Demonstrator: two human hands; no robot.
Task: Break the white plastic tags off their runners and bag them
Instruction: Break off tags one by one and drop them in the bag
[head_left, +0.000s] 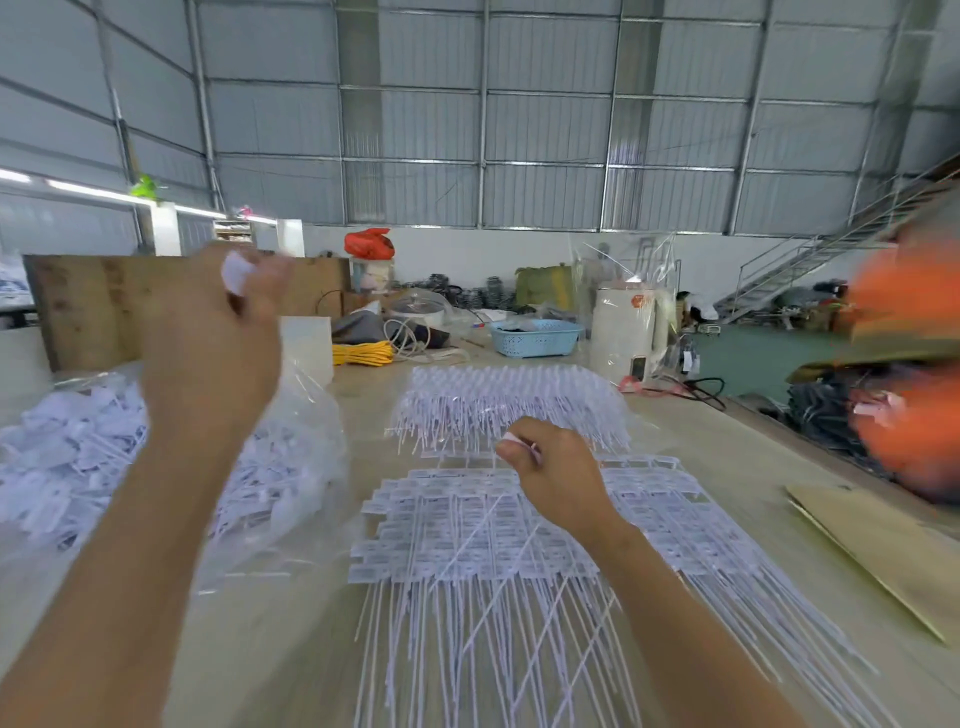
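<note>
Stacked sheets of white plastic tags on their runners lie on the table in front of me, their long thin tails pointing toward me. A second stack lies just behind. My left hand is raised above the clear plastic bag on the left and grips white tags in its curled fingers. The bag holds a heap of loose white tags. My right hand hovers over the near stack and pinches a small white piece between thumb and finger.
A white appliance, a blue basket and yellow cord stand at the far end of the table. Cardboard lies at the right edge. A wooden board leans at the back left. Something orange, blurred, fills the right side.
</note>
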